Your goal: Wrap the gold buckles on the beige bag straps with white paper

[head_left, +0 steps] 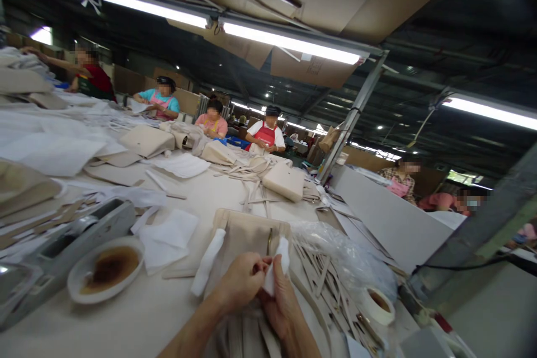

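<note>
A beige bag [247,222] lies on the table in front of me. My right hand [282,296] is closed around a strip of white wrapping paper [283,251] at the bag's right side. My left hand [243,277] has its fingers bent into a pinch at the left edge of that same wrapping; the fingertips are partly hidden. Another white paper-wrapped piece [208,262] runs along the bag's left side. Just above my fingers a narrow gold-coloured metal part [269,240] shows. Beige straps [247,333] hang below my hands.
A white bowl of brown liquid [106,268] and a grey tape dispenser [84,235] stand at left. Loose narrow strips [329,285], clear plastic [348,251] and a tape roll [377,306] lie at right. More bags [284,182] and several co-workers [267,133] are farther back.
</note>
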Demonstrator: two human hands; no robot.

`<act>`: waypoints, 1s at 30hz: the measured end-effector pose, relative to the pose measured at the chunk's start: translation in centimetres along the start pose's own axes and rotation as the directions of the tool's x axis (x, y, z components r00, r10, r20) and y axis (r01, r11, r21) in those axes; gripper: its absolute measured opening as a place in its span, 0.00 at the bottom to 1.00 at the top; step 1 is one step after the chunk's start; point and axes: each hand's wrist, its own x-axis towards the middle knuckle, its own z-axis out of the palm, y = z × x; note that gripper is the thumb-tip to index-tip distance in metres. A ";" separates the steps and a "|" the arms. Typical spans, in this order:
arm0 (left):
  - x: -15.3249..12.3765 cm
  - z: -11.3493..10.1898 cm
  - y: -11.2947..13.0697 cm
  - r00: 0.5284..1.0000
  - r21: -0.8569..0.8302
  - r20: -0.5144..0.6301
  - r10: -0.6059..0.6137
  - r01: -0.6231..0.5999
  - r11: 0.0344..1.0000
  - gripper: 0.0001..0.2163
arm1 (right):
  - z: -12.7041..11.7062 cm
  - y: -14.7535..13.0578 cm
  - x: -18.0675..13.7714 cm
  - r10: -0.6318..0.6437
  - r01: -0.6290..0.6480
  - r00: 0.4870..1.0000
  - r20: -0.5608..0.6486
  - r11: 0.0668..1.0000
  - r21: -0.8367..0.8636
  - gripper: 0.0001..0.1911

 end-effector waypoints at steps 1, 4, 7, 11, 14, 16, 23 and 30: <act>0.2 -0.2 -0.2 0.996 -0.099 0.040 -0.085 0.088 0.991 0.04 | 0.0 -0.1 -0.1 0.005 -0.005 1.000 0.000 1.000 0.001 0.24; 0.7 -0.6 -1.0 0.966 -0.243 0.136 -0.220 0.248 0.938 0.03 | -0.1 0.0 -0.2 0.003 -0.005 1.000 -0.022 0.998 -0.057 0.22; 1.0 -0.6 -1.7 0.960 -0.291 0.124 -0.251 0.277 0.916 0.05 | -0.3 0.5 0.0 -0.026 0.015 0.997 -0.067 0.986 -0.164 0.22; 1.1 -0.6 -2.1 0.954 -0.367 0.116 -0.278 0.301 0.880 0.08 | -0.2 1.1 0.0 -0.074 0.050 0.993 -0.090 0.970 -0.239 0.23; 1.1 -0.4 -2.1 0.955 -0.391 0.111 -0.274 0.296 0.871 0.11 | -0.2 1.2 -0.1 -0.079 0.056 0.993 -0.082 0.966 -0.252 0.24; 1.0 0.1 -2.0 0.962 -0.389 0.098 -0.253 0.272 0.880 0.11 | -0.2 1.2 -0.1 -0.065 0.046 0.994 -0.082 0.975 -0.216 0.25; 0.4 1.4 -0.9 0.978 -0.344 0.130 -0.165 0.201 0.917 0.12 | -0.6 1.2 0.0 -0.016 0.018 0.998 -0.054 0.999 0.040 0.23; 0.1 0.9 -0.2 0.960 -0.367 0.232 -0.153 0.233 0.901 0.20 | -0.5 0.4 -0.3 0.038 -0.038 0.999 -0.001 0.991 0.129 0.34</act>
